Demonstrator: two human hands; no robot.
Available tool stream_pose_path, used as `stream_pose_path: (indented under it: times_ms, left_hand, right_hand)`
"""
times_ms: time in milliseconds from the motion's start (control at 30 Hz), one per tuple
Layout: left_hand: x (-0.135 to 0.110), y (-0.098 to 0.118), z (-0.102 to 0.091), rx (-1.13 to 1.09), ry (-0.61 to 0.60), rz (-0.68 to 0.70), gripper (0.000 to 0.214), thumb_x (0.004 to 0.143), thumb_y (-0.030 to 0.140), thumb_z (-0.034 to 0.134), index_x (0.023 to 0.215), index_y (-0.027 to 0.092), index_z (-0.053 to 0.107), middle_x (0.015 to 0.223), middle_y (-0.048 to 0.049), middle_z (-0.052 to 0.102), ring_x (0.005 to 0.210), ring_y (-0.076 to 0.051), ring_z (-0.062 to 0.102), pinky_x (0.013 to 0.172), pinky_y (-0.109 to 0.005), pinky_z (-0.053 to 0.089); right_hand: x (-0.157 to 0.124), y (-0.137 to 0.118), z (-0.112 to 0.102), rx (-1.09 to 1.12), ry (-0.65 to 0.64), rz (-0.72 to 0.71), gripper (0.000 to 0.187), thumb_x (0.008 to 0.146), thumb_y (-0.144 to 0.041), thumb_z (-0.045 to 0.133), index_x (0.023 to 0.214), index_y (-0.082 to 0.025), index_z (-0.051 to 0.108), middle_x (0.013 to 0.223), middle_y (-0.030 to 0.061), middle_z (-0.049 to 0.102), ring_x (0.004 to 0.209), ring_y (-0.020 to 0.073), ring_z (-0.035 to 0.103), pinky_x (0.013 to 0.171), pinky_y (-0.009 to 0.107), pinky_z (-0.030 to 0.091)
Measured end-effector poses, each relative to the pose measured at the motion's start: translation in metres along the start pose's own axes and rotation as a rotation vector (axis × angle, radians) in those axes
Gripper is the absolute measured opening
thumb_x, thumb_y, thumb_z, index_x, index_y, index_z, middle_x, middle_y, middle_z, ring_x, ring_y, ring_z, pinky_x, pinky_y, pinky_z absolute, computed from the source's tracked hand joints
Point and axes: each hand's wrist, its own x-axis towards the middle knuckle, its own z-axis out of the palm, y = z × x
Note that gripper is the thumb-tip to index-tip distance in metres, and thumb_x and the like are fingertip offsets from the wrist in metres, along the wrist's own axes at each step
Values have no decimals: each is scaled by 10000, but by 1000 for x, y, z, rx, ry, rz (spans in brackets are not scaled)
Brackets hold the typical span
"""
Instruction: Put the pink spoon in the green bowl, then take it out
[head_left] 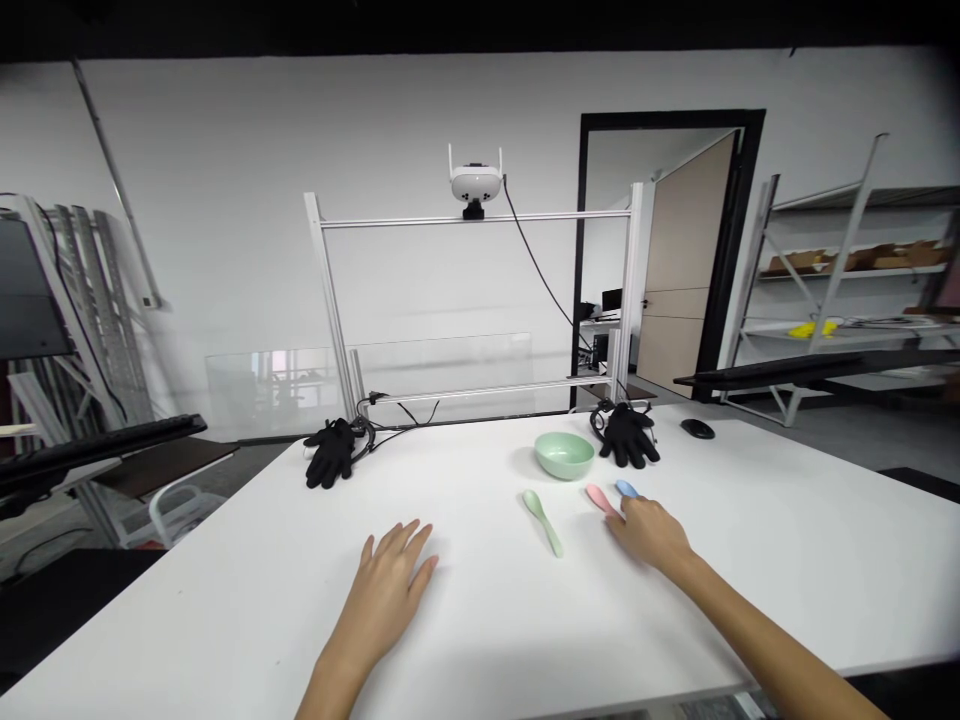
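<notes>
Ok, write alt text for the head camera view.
The right hand touches a pink spoon and a blue spoon on a white table; the left hand lies flat. A green spoon and a green bowl sit nearby.

Bare left hand (pixel 391 585), slender, with long tapering fingers and a narrow wrist. Bare right hand (pixel 649 531) of like build, rounded at the knuckles, fingertips hidden behind the hand itself. Slim forearms, uncovered right to the edge of view. Nails too small to make out.
</notes>
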Motion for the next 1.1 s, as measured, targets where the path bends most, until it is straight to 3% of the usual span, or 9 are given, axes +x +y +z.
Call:
stream_pose_path:
  times_ms: [267,500,667,800,933,1100]
  left_hand:
    - [0,0,-1,-7,5,-5,507,1051,450,363,1496,274,530,1573,-84,525,1481,-316,433,1211,-603,296]
    - [0,-1,0,-10,-10,-11,515,1054,454,353,1503,266,522,1578,-86,517,1484,-315,427,1214,-606,288]
    - [0,-2,1,-16,3,-14,513,1055,453,349,1501,267,523,1579,-85,517,1485,-315,426,1213,-605,292]
    - [-1,-3,2,-18,-6,-13,515,1055,459,349,1498,266,528,1576,-83,521,1486,-312,424,1218,-601,288]
    - [0,-5,2,-26,-3,-19,517,1056,467,343,1498,271,528,1574,-78,524,1489,-313,420,1216,-602,294]
    - [0,-8,1,-29,-3,-34,522,1058,475,340,1500,270,526,1576,-77,522,1495,-312,412,1220,-598,289]
  right_hand:
    - [1,6,6,36,-29,33,306,965,-240,402,931,-129,685,1068,165,671,990,285,654,789,358,492]
    - [7,-1,-29,30,97,0,311,1007,-310,417,915,-145,665,1003,137,663,892,249,639,709,298,439]
    - [37,-22,-52,74,162,-26,339,1008,-329,461,933,-120,718,1022,171,672,916,256,658,751,298,458]
    - [68,-42,-59,148,120,29,479,1015,-509,482,899,-127,747,1008,184,681,967,302,667,807,341,494]
    - [95,-54,-53,192,61,97,525,960,-608,561,957,-121,758,1050,200,681,1039,335,663,848,372,524]
    - [117,-55,-33,203,24,173,513,873,-522,707,1159,-96,727,1137,223,670,1107,334,656,887,365,544]
